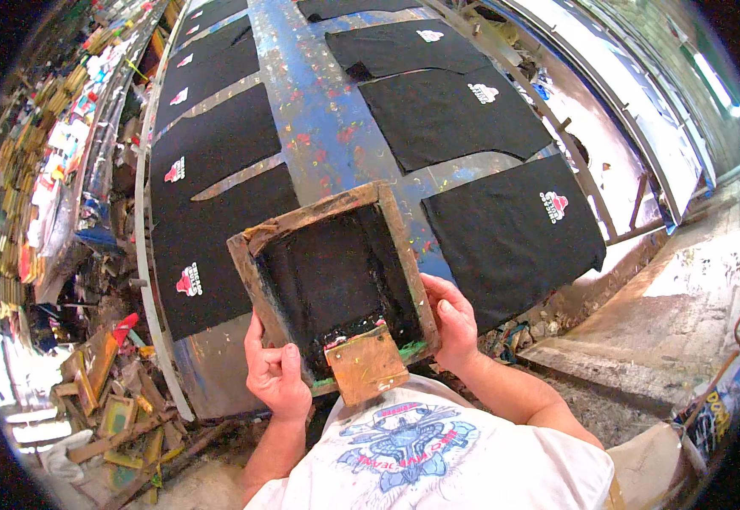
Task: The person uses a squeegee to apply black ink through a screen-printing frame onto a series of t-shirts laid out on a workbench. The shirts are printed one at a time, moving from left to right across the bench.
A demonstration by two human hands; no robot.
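Note:
Close to my body I hold a wooden screen-printing frame (316, 210) with dark mesh. It is slightly turned and sits over the near end of a long table (331, 110). My left hand (278, 374) is closed on its left side, and my right hand (453, 327) grips the right side, thumb up. A wooden-handled squeegee (368, 364) leans across the frame's near edge, its lower edge on the mesh; neither hand touches it. Black fabric pieces with small red-and-white prints lie flat in two rows, including a near left piece (225, 238) and a near right piece (506, 229).
Stacked wooden frames (34, 183) fill a rack on the left. Broken wood scraps (123, 399) lie on the floor at lower left. To the right run a metal rail (578, 153), another long pale table (642, 93) and a concrete ledge (616, 331).

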